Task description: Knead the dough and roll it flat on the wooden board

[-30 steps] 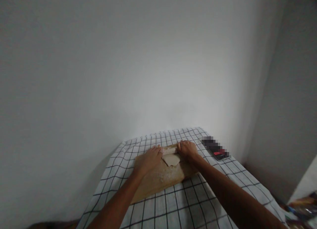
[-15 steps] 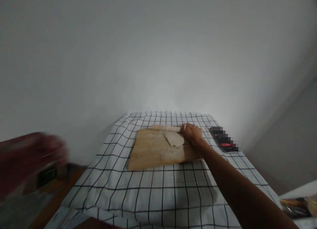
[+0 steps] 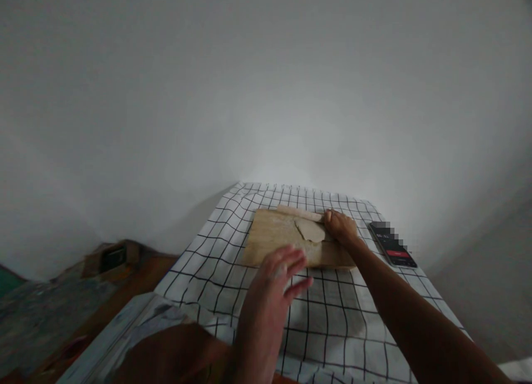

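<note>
A wooden board [image 3: 268,234] lies on a table with a white, black-checked cloth. On it is a flat, irregular sheet of pale dough [image 3: 311,230], with flour smears around it. My right hand [image 3: 341,227] is closed round the right end of a pale rolling pin [image 3: 300,211], which rests along the board's far edge, just behind the dough. My left hand [image 3: 277,273] is in front of the board's near edge, above the cloth. Its fingers are apart and point toward the dough, and nothing is in it.
A phone [image 3: 393,245] with a partly blurred screen lies to the right of the board. The checked cloth [image 3: 216,245] covers the table up to the grey wall. On the floor at left stands an open cardboard box [image 3: 112,260] with a dark object in it.
My left hand has swung in from the far left to near the board's front edge. My right hand stays on the rolling pin. The whole view has shifted a little.
</note>
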### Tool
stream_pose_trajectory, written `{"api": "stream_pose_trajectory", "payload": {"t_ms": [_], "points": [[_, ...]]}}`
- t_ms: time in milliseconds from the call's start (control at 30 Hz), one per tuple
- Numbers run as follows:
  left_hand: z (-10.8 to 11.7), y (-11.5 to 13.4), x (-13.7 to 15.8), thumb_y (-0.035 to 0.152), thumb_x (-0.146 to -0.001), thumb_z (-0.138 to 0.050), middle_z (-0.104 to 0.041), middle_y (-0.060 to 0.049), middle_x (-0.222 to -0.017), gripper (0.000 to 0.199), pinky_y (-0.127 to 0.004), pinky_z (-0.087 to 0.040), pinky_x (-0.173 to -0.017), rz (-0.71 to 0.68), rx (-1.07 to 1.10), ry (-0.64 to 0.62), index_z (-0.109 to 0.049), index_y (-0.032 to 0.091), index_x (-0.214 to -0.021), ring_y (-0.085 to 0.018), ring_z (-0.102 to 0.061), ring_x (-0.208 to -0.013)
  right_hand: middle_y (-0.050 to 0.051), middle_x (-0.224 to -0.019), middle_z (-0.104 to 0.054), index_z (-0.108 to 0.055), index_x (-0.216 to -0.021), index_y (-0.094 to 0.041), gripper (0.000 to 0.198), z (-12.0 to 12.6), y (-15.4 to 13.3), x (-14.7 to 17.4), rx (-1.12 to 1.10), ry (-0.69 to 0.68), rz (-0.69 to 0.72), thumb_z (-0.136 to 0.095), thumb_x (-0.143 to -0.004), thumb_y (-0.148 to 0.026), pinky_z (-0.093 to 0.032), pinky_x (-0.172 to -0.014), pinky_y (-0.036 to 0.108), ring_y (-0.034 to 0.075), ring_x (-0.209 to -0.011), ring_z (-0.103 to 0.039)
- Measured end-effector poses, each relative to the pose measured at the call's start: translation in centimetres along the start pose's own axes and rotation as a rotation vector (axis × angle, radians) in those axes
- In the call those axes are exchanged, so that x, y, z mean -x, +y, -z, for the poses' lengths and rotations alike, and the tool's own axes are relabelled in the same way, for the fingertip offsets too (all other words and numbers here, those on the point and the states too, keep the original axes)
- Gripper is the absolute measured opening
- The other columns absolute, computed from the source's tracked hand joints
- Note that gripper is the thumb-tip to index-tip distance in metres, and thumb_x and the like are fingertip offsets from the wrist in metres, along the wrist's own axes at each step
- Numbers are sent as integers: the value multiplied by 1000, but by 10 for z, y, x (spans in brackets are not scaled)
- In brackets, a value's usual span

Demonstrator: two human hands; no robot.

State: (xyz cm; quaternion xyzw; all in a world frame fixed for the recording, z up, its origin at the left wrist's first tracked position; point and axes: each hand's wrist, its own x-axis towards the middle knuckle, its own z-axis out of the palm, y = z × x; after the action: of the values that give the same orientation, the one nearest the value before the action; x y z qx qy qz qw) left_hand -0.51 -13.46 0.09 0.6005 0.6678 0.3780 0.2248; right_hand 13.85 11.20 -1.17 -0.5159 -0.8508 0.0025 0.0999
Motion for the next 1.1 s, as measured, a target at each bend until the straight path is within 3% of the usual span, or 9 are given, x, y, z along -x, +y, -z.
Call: {"api": "stream_pose_trajectory", "payload": {"t_ms": [67,133,200,300,400,567,667,833,1100], "points": [[-8,36,-44,57,-98,-22,-57,-12,-143,60,-50,-52,-97,-112,456,384,-39,30,-149,-27,-56,-129,15,-131,-63,-64,-120,-18,49,1,-1,4,9,47,35,-21,-105,-35,-49,-87,38,26,-108,-66],[-10,65,-102,55,-98,-24,-58,-13,-140,57,-44,-53,-94,-217,769,508,-45,24,-141,-25,-58,-126,15,-139,-57,-64,-121,-19,45,1,-2,9,19,214,76,-25,-105,-36,-46,-92,38,26,-114,-62],[-7,76,-155,49,-96,-33,-67,-14,-124,48,-38,-53,-90,-215,742,397,-58,19,-123,-24,-63,-116,15,-128,-63,-65,-115,-18,42,1,-3,12,39,311,63,-30,-105,-39,-45,-93,38,26,-113,-61],[8,54,-195,47,-89,-47,-73,-11,-100,34,-37,-49,-88,-208,166,56,-66,19,-88,-25,-65,-102,14,-112,-69,-69,-100,-19,48,2,-4,10,36,230,102,-26,-106,-40,-48,-84,34,25,-103,-65],[36,15,-186,51,-90,-44,-72,-7,-88,38,-36,-47,-84,-182,-236,-102,-65,20,-81,-26,-65,-91,16,-104,-73,-72,-95,-17,54,8,-6,5,23,176,77,-24,-107,-38,-49,-79,33,25,-94,-70],[77,-13,-133,58,-93,-36,-75,-4,-93,49,-33,-48,-83,-210,-201,-205,-70,22,-91,-24,-66,-90,14,-98,-75,-72,-91,-18,59,22,-6,23,5,184,140,-20,-106,-39,-48,-78,35,26,-90,-71],[63,-24,-113,54,-97,-33,-74,-4,-113,48,-36,-47,-95,-226,-214,-218,-70,27,-110,-25,-65,-106,12,-99,-75,-70,-99,-19,49,24,-3,42,5,156,178,-25,-105,-38,-47,-78,35,26,-89,-71],[10,-54,-118,41,-98,-31,-56,-10,-146,49,-45,-26,-119,-289,-483,41,-63,22,-130,-29,-45,-138,12,-112,-69,-64,-110,-19,34,17,5,43,-15,199,142,-35,-101,-34,-47,-80,33,25,-101,-65],[2,-53,-163,38,-99,-34,-70,-18,-108,41,-45,-43,-99,-173,-683,82,-69,20,-111,-32,-61,-111,10,-112,-69,-67,-106,-19,42,5,14,-13,7,60,211,-27,-105,-32,-44,-94,31,21,-111,-61]]}}
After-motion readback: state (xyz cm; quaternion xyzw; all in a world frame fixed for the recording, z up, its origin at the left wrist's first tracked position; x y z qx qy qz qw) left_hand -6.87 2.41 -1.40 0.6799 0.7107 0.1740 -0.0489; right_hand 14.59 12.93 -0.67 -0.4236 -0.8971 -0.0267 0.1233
